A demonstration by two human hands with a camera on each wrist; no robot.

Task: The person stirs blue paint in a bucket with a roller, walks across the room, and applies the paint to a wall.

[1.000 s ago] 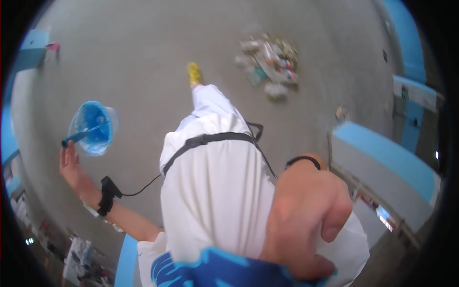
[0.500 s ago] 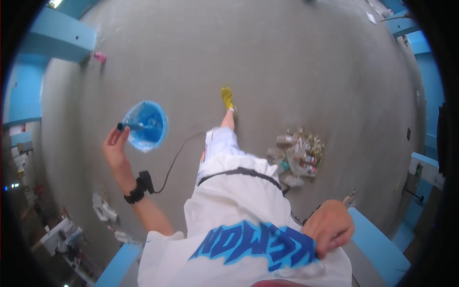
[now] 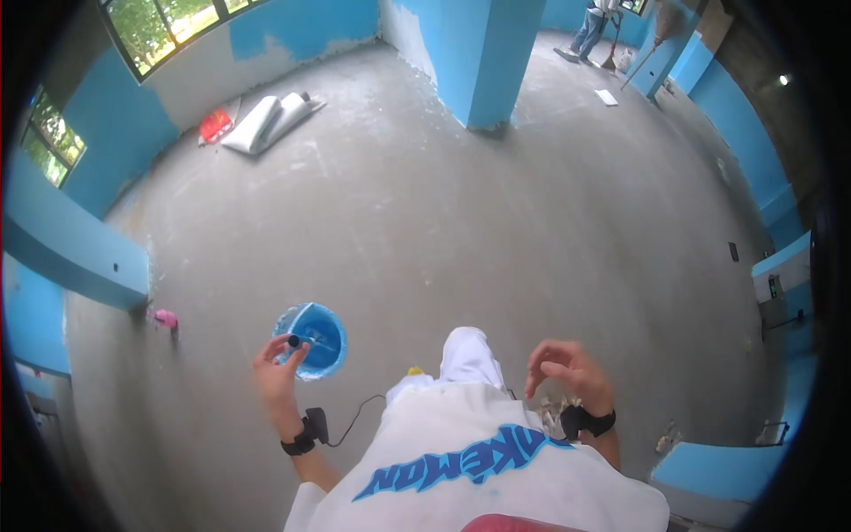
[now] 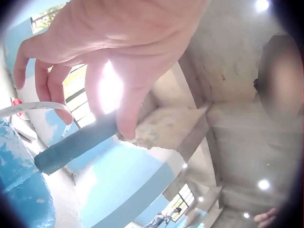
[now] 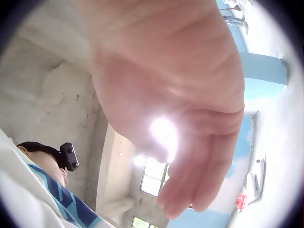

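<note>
Head view, low in the frame: you stand on the bare concrete floor (image 3: 496, 230) in a white shirt (image 3: 461, 470) with blue lettering, a camera strapped to each wrist. Your left hand (image 3: 277, 377), lower left of centre, pinches the dark handle (image 3: 293, 341) of a painting tool whose far end rests inside the paint bucket (image 3: 312, 340), a small tub coated blue inside. The left-wrist view confirms the hold: your fingers (image 4: 124, 114) curl around the blue-smeared handle (image 4: 76, 142), with the bucket's wire bail (image 4: 28, 108) and blue wall (image 4: 14, 156) at the left edge. Whether those fingers also carry the bail, the pictures do not settle.

Your right hand (image 3: 567, 368), lower right of centre, hangs free with fingers loosely curled and grasps nothing; the right-wrist view shows the same relaxed palm (image 5: 166, 95) against a window's glare.

As a judgement, the work stands mid-job. Just beyond the bucket, a low wall (image 3: 75, 257) at middle left is fully blue, with a pink object (image 3: 165, 318) at its foot. Farther up, the central pillar (image 3: 492, 58) is blue, but the back wall (image 3: 266, 44) under the window (image 3: 168, 22) shows grey patches and a ragged paint edge, so coverage there looks unfinished. White sacks (image 3: 266, 120) lie on the floor by that wall. At top right, a second person (image 3: 596, 22) works with a long-handled tool.
</note>
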